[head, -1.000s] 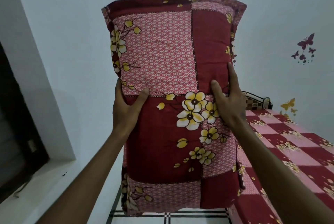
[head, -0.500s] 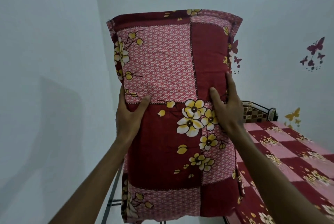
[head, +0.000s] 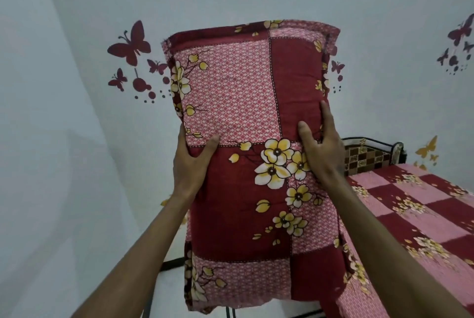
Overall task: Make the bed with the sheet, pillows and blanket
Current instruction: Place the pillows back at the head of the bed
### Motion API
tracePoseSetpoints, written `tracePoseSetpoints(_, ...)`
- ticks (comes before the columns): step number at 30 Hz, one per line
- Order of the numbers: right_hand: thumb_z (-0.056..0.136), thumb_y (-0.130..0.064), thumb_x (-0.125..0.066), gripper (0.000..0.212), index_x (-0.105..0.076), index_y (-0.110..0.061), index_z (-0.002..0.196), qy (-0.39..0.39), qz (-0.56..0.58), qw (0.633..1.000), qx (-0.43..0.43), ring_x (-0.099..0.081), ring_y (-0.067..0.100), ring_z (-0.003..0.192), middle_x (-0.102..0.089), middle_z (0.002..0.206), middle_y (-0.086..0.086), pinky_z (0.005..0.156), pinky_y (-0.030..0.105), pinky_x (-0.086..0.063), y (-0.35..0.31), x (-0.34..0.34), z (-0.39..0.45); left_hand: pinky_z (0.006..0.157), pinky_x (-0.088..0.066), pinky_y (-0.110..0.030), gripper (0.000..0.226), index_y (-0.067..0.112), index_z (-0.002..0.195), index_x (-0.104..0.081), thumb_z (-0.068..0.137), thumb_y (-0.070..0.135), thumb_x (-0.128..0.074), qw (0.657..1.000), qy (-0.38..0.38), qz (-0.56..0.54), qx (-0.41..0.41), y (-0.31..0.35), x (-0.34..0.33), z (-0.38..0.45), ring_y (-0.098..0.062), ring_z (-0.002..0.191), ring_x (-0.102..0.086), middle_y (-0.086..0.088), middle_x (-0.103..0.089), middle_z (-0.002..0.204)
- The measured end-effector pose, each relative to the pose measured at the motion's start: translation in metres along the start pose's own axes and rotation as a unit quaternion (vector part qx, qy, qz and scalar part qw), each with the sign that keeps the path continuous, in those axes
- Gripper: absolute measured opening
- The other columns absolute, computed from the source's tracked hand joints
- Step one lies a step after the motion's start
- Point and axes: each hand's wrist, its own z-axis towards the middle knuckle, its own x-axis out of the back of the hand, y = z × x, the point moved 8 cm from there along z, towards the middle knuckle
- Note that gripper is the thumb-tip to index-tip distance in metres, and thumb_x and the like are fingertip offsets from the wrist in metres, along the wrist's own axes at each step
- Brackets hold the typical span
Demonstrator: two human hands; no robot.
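Hands: left hand (head: 191, 163) and right hand (head: 322, 153) squeeze the pillow's two sides, thumbs in front.
Pillow (head: 252, 153): up in the air, standing tall, between both hands.
Bed (head: 420, 217): lower, farther back, on the right-hand side.

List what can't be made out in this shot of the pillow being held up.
- Head view: the fingers of the left hand and right hand, behind the pillow; only thumbs show in front.
- Head view: most of the bed's headboard, hidden by the pillow and right hand.
- Head view: the far side of the bed sheet, cut by the right edge.
- No blanket or second pillow in view.
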Motion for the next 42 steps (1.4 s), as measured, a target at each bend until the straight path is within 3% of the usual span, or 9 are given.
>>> tracePoseSetpoints(10, 0.089, -0.069, -0.047, 0.075, -0.020, -0.047, 0.155, 0.064, -0.044, 0.997, -0.018, -0.052, 0.023, 0.133, -0.048, 0.153, 0.000, 0.107, 0.047, -0.046, 0.133, -0.097, 0.164, 0.108, -0.048, -0.043, 0.081, 0.046, 0.148, -0.038, 0.078, 0.068, -0.072, 0.997, -0.061, -0.043, 0.008, -0.140, -0.157, 0.194, -0.003, 0.126, -0.055, 0.021, -0.055, 0.141)
tracePoseSetpoints(15, 0.087, -0.074, -0.046, 0.075, -0.020, -0.050, 0.154, 0.111, -0.107, 0.984, -0.086, -0.050, 0.024, 0.135, -0.043, 0.157, 0.000, 0.108, 0.048, -0.045, 0.238, -0.125, 0.220, 0.108, -0.048, -0.043, 0.083, 0.047, 0.148, -0.036, 0.077, 0.071, -0.071, 0.986, -0.155, -0.058, 0.036, -0.236, -0.278, 0.267, -0.006, 0.125, -0.056, 0.019, -0.055, 0.141)
tracePoseSetpoints(19, 0.094, -0.064, -0.052, 0.072, -0.022, -0.044, 0.157, 0.156, -0.156, 0.964, -0.151, -0.048, 0.026, 0.137, -0.043, 0.157, 0.001, 0.110, 0.047, -0.042, 0.322, -0.126, 0.247, 0.108, -0.047, -0.042, 0.080, 0.049, 0.148, -0.035, 0.079, 0.072, -0.068, 0.960, -0.271, -0.047, 0.044, -0.298, -0.396, 0.315, -0.009, 0.124, -0.056, 0.017, -0.055, 0.140)
tracePoseSetpoints(25, 0.089, -0.068, -0.047, 0.080, -0.019, -0.041, 0.158, 0.194, -0.180, 0.919, -0.293, -0.050, 0.034, 0.135, -0.045, 0.154, 0.010, 0.109, 0.050, -0.042, 0.448, -0.117, 0.236, 0.108, -0.047, -0.042, 0.082, 0.050, 0.147, -0.035, 0.076, 0.073, -0.069, 0.903, -0.420, -0.033, 0.082, -0.385, -0.546, 0.311, -0.014, 0.124, -0.058, 0.014, -0.057, 0.141)
tracePoseSetpoints(30, 0.094, -0.059, -0.053, 0.074, -0.018, -0.043, 0.157, 0.219, -0.165, 0.875, -0.400, -0.049, 0.035, 0.136, -0.045, 0.155, 0.010, 0.111, 0.051, -0.041, 0.579, -0.117, 0.198, 0.105, -0.044, -0.034, 0.083, 0.046, 0.150, -0.033, 0.080, 0.066, -0.072, 0.837, -0.537, -0.004, 0.108, -0.473, -0.665, 0.267, -0.013, 0.126, -0.056, 0.013, -0.055, 0.143)
tracePoseSetpoints(33, 0.082, -0.065, -0.045, 0.080, -0.017, -0.044, 0.155, 0.233, -0.149, 0.823, -0.496, -0.054, 0.035, 0.129, -0.050, 0.150, 0.011, 0.105, 0.049, -0.044, 0.655, -0.118, 0.166, 0.107, -0.045, -0.037, 0.089, 0.049, 0.151, -0.031, 0.074, 0.070, -0.073, 0.788, -0.599, 0.036, 0.140, -0.532, -0.733, 0.235, -0.012, 0.126, -0.056, 0.014, -0.055, 0.143)
tracePoseSetpoints(38, 0.079, -0.064, -0.042, 0.088, -0.013, -0.039, 0.158, 0.235, -0.141, 0.753, -0.599, -0.047, 0.034, 0.136, -0.041, 0.157, 0.008, 0.110, 0.049, -0.038, 0.729, -0.126, 0.118, 0.109, -0.044, -0.039, 0.091, 0.054, 0.148, -0.031, 0.070, 0.077, -0.071, 0.723, -0.661, 0.091, 0.180, -0.604, -0.805, 0.180, -0.012, 0.127, -0.055, 0.014, -0.054, 0.144)
tracePoseSetpoints(42, 0.085, -0.058, -0.042, 0.085, -0.011, -0.034, 0.160, 0.223, -0.140, 0.713, -0.650, -0.048, 0.036, 0.135, -0.042, 0.156, 0.009, 0.111, 0.049, -0.036, 0.757, -0.133, 0.105, 0.107, -0.041, -0.028, 0.089, 0.043, 0.152, -0.033, 0.077, 0.065, -0.074, 0.697, -0.679, 0.113, 0.201, -0.639, -0.831, 0.156, -0.009, 0.128, -0.052, 0.015, -0.053, 0.145)
